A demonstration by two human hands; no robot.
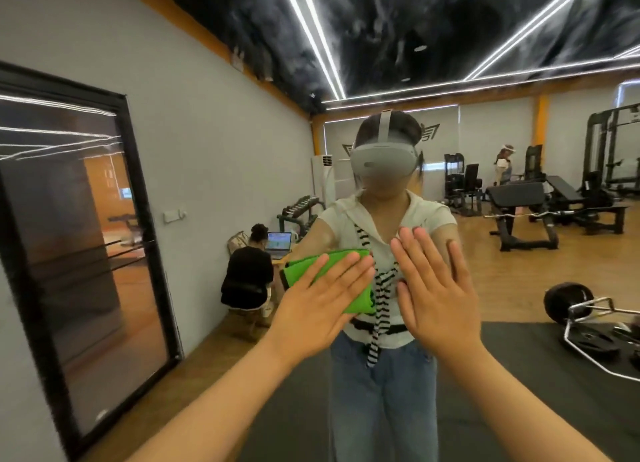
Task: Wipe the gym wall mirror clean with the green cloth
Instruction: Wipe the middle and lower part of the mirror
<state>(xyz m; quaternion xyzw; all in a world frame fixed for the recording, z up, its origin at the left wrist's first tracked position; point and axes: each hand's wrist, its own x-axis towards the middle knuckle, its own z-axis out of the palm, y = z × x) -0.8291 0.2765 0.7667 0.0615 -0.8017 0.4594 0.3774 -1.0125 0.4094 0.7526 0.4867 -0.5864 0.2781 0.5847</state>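
My left hand (pixel 322 302) lies flat, fingers straight and close together, pressing the green cloth (pixel 308 266) against the wall mirror (pixel 519 271); no finger curls round it. My right hand (pixel 436 288) is flat on the bare glass just beside it, fingers straight, holding nothing. The mirror shows a grey headset (pixel 382 164), a weight bench (pixel 523 202), a barbell (pixel 568 306) on the black mat, and a seated person (pixel 247 274) at a laptop (pixel 278 243). The cloth is folded and bright green, with its edges showing past my fingers.
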